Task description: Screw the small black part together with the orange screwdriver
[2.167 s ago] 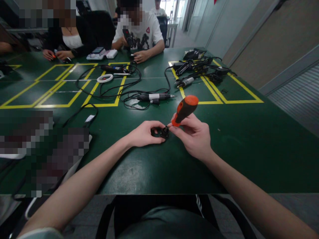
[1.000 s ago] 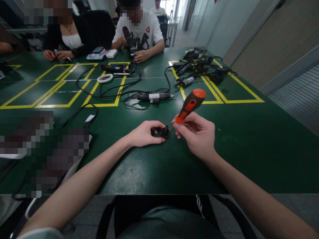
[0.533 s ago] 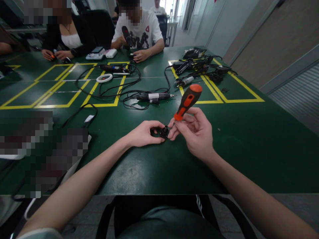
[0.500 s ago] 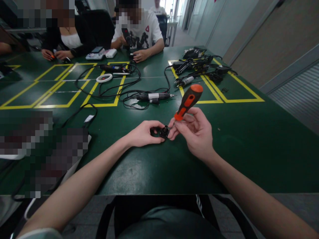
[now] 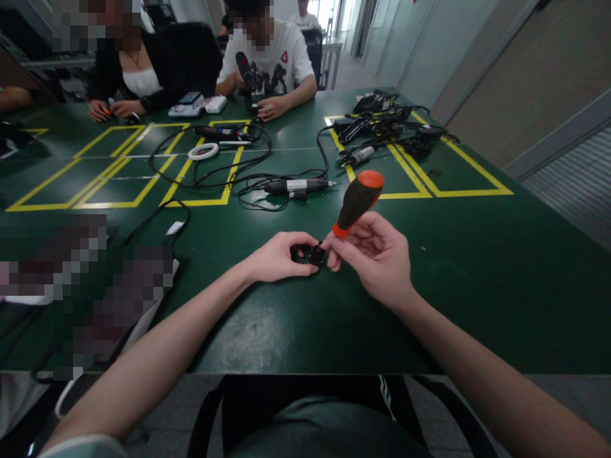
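My left hand (image 5: 277,257) rests on the green table (image 5: 477,267) with its fingers closed round a small black part (image 5: 312,254). My right hand (image 5: 377,257) grips a screwdriver with an orange and black handle (image 5: 356,202). The handle tilts up and to the right, and its tip points down into the top of the black part. The shaft is mostly hidden by my fingers.
Beyond my hands lies an electric screwdriver (image 5: 298,186) among black cables. A white tape ring (image 5: 202,151) and more tools (image 5: 377,130) lie inside yellow floor-tape boxes. Two people sit at the far side. A blurred object lies at the left.
The screwdriver was lifted a little away from the black part, then brought back down onto it. The handle has turned in my fingers. My left hand has held still.
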The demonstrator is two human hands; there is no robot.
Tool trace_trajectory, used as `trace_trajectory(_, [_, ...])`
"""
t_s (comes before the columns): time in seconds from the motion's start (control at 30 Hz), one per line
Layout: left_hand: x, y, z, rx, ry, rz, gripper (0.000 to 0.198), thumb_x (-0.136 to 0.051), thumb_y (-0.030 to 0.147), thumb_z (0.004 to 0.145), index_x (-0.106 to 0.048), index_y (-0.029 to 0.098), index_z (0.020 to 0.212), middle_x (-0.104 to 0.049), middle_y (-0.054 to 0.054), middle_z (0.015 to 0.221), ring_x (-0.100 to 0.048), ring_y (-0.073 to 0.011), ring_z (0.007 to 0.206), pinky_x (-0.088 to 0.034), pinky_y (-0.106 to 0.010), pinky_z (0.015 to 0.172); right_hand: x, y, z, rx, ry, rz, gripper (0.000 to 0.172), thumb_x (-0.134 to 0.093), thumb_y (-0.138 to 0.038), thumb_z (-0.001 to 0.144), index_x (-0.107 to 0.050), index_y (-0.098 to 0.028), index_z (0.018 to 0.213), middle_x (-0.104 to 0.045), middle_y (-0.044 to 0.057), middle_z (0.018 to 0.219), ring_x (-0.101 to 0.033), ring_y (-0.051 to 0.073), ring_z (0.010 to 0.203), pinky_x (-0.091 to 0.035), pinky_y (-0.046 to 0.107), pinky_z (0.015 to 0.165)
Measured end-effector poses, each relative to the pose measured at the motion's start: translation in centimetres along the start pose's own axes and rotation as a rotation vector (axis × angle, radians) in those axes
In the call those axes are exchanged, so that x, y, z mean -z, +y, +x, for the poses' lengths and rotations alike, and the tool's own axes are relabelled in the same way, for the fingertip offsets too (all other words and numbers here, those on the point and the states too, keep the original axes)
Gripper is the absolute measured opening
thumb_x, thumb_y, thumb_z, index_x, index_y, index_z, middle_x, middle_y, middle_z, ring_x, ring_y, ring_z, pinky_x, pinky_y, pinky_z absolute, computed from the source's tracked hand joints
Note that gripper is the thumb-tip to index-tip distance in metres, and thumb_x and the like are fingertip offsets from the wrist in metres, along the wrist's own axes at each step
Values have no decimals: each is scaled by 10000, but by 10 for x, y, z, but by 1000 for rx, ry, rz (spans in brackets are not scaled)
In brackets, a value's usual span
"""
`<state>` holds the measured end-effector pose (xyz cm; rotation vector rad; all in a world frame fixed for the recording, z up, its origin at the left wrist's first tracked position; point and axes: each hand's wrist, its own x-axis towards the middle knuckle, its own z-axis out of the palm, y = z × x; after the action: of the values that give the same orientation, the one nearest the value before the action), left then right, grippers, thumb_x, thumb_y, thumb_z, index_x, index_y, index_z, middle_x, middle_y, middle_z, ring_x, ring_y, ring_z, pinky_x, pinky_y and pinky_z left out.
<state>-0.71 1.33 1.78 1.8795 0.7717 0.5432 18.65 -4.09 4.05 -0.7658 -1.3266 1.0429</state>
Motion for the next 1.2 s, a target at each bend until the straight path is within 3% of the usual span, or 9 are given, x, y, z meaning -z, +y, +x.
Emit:
trace_trajectory(0.33, [0,-2,0,6,19,24,354,-757,287,774,-738,123,1088,-740,-41,985,-611,-149,838,-488,-287,806,0,-2,1,-4,37,-31,292,-893,-379,817,-668,-194,822,-677,-50,603,-631,101,414,-552,209,395])
trace_trajectory(0.53, [0,-2,1,-19,6,18,248,-748,272,788,-715,136,993,-718,-25,941,-617,-160,872,-481,-294,836,1,-2,1,11,-58,-34,277,-772,-428,936,-737,-172,834,-763,25,792,-669,95,488,-574,216,425])
trace_trajectory(0.73, [-1,0,0,-12,22,4,209,-752,262,770,-692,146,933,-694,-7,894,-593,-149,840,-468,-281,807,4,4,-2,10,-84,61,246,-766,-362,945,-654,-206,1099,-767,-3,815,-725,122,560,-643,248,529])
trace_trajectory(0.93, [-1,-2,0,-2,20,19,190,-745,266,786,-716,141,926,-713,-19,916,-592,-153,849,-467,-288,808,2,7,-1,49,-69,76,357,-815,-411,915,-537,-265,1085,-740,-57,805,-732,113,548,-621,219,533])
trace_trajectory(1.2, [0,1,-1,5,31,57,239,-761,280,776,-724,139,966,-697,-10,909,-551,-141,813,-440,-275,772,6,8,-1,-1,-104,34,346,-601,-543,1038,-577,-223,1166,-725,-14,822,-741,125,591,-624,251,560])
